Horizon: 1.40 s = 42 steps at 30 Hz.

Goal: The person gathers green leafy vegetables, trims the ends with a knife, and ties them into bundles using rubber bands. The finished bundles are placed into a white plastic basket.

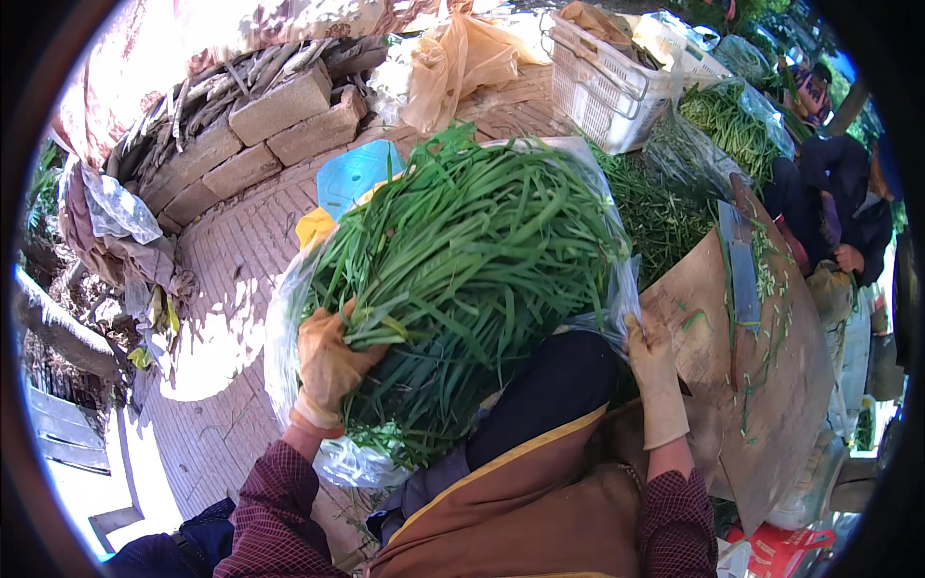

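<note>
A large heap of long flat green leaves, like garlic chives [484, 246], lies in a clear plastic bag before me. My left hand [330, 361], in a tan glove, grips the stem ends of a bunch at the heap's left side. At the right, my gloved right hand [650, 354] pinches the gathered edge of the clear plastic bag [620, 307]. To the right of that hand is a worn wooden board [788, 361]. A wide-bladed knife [738, 260] lies on it, among small cut green pieces.
A blue plastic stool [358, 173] stands behind the heap. Concrete blocks [282, 108] hold stacked sticks at the back left. A white plastic crate [607, 79] is at the back; more greens [650, 209] lie right of the heap. Another person [831, 195] sits at the far right.
</note>
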Available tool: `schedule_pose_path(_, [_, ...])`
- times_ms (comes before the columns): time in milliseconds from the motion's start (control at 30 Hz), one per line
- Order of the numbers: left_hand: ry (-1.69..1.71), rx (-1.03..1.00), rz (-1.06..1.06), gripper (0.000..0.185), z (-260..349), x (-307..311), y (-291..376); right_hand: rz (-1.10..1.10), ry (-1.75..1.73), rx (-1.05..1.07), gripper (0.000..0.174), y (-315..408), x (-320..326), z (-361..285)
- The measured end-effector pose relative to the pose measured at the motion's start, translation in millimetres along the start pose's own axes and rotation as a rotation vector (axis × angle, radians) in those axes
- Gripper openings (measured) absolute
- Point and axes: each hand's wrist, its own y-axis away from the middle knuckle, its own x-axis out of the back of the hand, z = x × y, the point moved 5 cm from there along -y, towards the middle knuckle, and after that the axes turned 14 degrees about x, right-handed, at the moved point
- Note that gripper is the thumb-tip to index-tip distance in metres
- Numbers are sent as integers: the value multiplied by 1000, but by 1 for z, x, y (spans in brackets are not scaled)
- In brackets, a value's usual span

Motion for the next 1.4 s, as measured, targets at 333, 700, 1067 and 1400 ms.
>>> schedule_pose_path(333, [-111,23,60,59,-25,-8,-54,-34,-90,-20,26,-54,-44,0])
schedule_pose_path(700, [-237,187,-69,65,-82,-25,-149,-157,30,-81,22,-136,-85,-27])
schedule_pose_path(1067, [-397,166,-213,96,-102,-18,-158,-180,14,-74,18,-129,-64,-21])
schedule_pose_path(1400, [-110,496,-581,102,-137,-14,-155,-181,42,-135,24,-136,-54,2])
